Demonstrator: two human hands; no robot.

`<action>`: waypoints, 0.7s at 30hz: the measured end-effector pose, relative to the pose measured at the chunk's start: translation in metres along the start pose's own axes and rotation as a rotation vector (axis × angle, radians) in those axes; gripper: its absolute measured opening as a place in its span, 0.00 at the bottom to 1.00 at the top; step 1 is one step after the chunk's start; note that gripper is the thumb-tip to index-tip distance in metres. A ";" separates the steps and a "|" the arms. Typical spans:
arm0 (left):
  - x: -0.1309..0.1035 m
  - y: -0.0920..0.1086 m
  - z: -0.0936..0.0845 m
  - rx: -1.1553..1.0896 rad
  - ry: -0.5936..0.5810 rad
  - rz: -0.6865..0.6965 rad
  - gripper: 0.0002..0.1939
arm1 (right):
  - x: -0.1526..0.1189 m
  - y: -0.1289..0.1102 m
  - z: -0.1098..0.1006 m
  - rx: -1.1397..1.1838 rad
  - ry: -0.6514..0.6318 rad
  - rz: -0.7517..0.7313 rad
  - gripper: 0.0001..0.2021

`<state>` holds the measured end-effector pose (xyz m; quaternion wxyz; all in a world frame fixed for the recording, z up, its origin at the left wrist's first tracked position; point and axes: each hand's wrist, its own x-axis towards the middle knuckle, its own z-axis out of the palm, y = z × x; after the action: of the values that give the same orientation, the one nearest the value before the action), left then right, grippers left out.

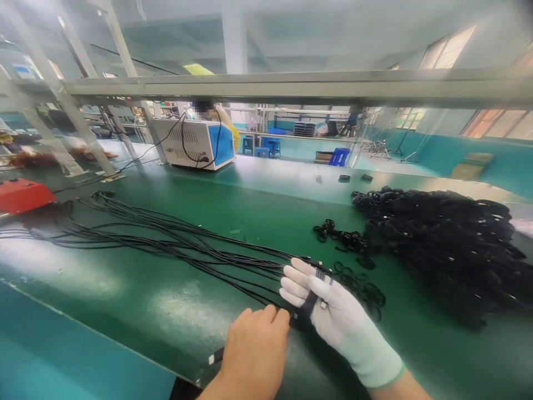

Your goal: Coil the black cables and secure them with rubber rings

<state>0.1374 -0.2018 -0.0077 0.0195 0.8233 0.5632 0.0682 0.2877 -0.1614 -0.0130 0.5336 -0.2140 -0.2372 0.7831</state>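
Note:
My left hand (259,341), bare, is closed around a black cable; its light-tipped plug (216,356) pokes out to the left of the fist. My right hand (339,319) wears a white glove, palm up, the thumb pressed over a black cable (308,304) that crosses the fingers. A small metal-tipped connector shows by its palm. Long black cables (183,244) stretch from the left side of the bench to both hands, some of their plugs lying just beyond the right fingertips. What exactly lies inside the left fist is hidden.
A big heap of coiled black cables (441,239) covers the right of the green bench (250,200), with loose black loops (360,286) beside it. A white and blue machine (200,143) stands at the back, a red device (25,195) far left. A metal shelf beam (266,88) spans above.

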 end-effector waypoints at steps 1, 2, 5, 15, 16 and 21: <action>0.000 0.000 0.002 -0.004 0.058 0.081 0.09 | -0.001 0.001 0.001 -0.024 -0.014 -0.014 0.16; 0.001 -0.002 0.003 -0.004 0.119 0.160 0.08 | -0.001 0.002 0.002 -0.054 -0.025 -0.025 0.15; 0.007 -0.011 -0.006 0.048 0.288 0.362 0.09 | -0.004 0.006 0.004 -0.168 0.006 0.001 0.16; 0.053 -0.054 -0.063 -0.030 0.092 0.752 0.12 | -0.012 0.023 0.017 -0.021 -0.340 0.327 0.14; 0.056 -0.056 -0.060 -0.074 0.062 0.750 0.11 | -0.012 0.025 0.017 0.005 -0.353 0.359 0.15; 0.061 -0.054 -0.048 -0.148 0.123 0.765 0.06 | -0.009 0.030 0.009 0.002 -0.319 0.414 0.11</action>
<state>0.1023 -0.1277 0.0396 0.0181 0.9645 0.2093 0.1600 0.2638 -0.1809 -0.0232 0.3181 -0.1309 -0.2687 0.8997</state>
